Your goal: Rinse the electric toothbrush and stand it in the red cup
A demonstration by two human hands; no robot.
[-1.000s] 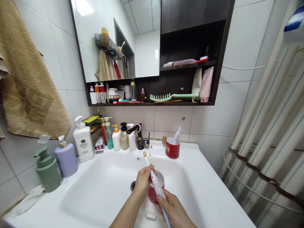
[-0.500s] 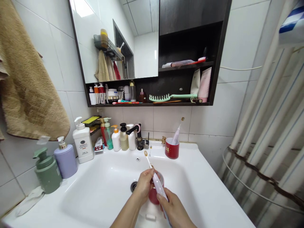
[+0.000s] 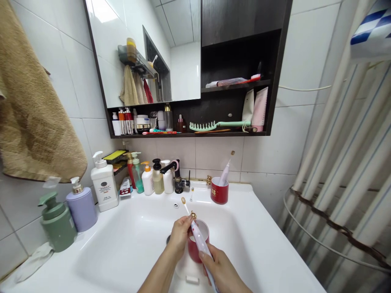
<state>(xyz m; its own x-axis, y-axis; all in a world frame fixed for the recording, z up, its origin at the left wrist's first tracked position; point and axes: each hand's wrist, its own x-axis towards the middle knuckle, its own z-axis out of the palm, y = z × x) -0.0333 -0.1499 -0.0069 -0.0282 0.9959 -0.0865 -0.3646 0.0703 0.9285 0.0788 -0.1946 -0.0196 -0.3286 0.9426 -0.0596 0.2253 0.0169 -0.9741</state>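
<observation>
A pale pink electric toothbrush [image 3: 199,236] slants across the front of the sink, its brush head pointing up and away from me. My left hand [image 3: 180,236] pinches it near the neck where head and handle meet. Lower down, my right hand [image 3: 221,264] wraps round the handle. Behind the toothbrush stands a red cup [image 3: 194,250] in the basin, partly covered by the toothbrush and my hands. A second red cup [image 3: 220,192] on the sink's back ledge holds another electric toothbrush [image 3: 225,175]. A small brush head [image 3: 192,194] lies on the ledge near the faucet.
The black faucet [image 3: 179,179] rises behind the white basin [image 3: 122,244]. Pump bottles line the left side, including a purple bottle [image 3: 82,207] and a green bottle [image 3: 58,228]. A dark mirror cabinet [image 3: 238,36] hangs above. White pipes [image 3: 342,171] run down the right.
The brush head end has tilted slightly to the left, and both hands still grip the toothbrush. More of the red cup in the basin shows. The view has shifted a little.
</observation>
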